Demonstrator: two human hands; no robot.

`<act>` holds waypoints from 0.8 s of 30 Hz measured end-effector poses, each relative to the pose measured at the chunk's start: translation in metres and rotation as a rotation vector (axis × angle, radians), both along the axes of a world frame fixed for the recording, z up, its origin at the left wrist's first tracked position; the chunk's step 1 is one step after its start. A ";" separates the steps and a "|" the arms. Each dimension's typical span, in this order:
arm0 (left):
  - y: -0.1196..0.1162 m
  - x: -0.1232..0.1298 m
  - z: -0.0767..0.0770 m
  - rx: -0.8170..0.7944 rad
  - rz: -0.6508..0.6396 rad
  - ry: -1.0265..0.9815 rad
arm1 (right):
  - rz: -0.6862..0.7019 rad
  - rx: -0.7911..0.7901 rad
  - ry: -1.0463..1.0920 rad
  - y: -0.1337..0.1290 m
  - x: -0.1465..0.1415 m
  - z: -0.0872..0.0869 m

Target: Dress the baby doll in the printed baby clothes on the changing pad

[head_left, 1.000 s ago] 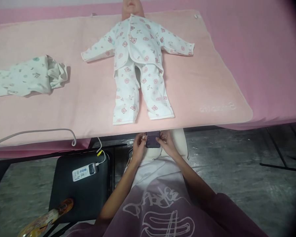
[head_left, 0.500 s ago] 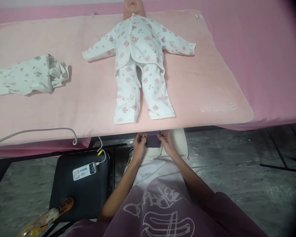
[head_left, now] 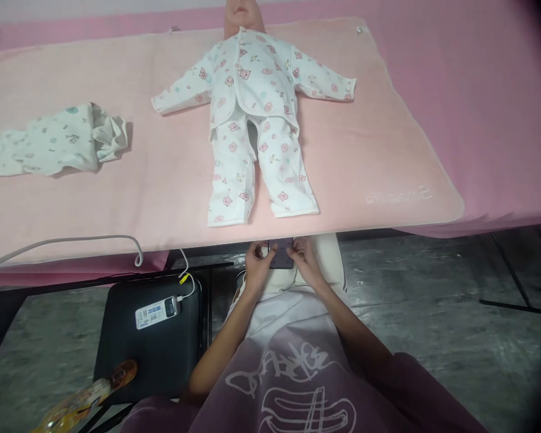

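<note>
Over my lap, just below the table's front edge, I hold a dark smartphone in both hands. My left hand is closed around its left side, the thumb over the screen. On the right side my right hand grips it, thumb also at the screen. The table hides the phone's far end. Ahead on the table lies a baby doll, its upper face out of frame. It wears a white printed jacket and matching trousers, arms spread to the sides.
A pink mat covers the table, with a folded white printed garment at left. A grey cable crosses the front edge. On a black stool lies a white power bank; a bottle stands nearby.
My left thumb has moved right, from the phone's edge onto its screen. Both hands keep hold of the phone. The view has shifted very slightly.
</note>
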State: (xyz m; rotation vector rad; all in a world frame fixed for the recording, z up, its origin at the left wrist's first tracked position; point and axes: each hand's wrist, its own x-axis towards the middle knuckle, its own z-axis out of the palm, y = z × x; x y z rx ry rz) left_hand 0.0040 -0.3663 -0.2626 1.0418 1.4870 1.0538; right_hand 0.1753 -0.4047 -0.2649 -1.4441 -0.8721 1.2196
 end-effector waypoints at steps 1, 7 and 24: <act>-0.001 -0.001 0.001 -0.012 -0.005 -0.014 | 0.003 -0.003 0.003 0.000 0.000 0.000; -0.007 -0.013 0.002 -0.041 -0.040 -0.112 | 0.033 0.003 0.006 -0.002 0.002 0.001; -0.017 -0.018 -0.002 0.030 -0.110 -0.001 | 0.062 0.006 0.022 -0.003 0.005 0.000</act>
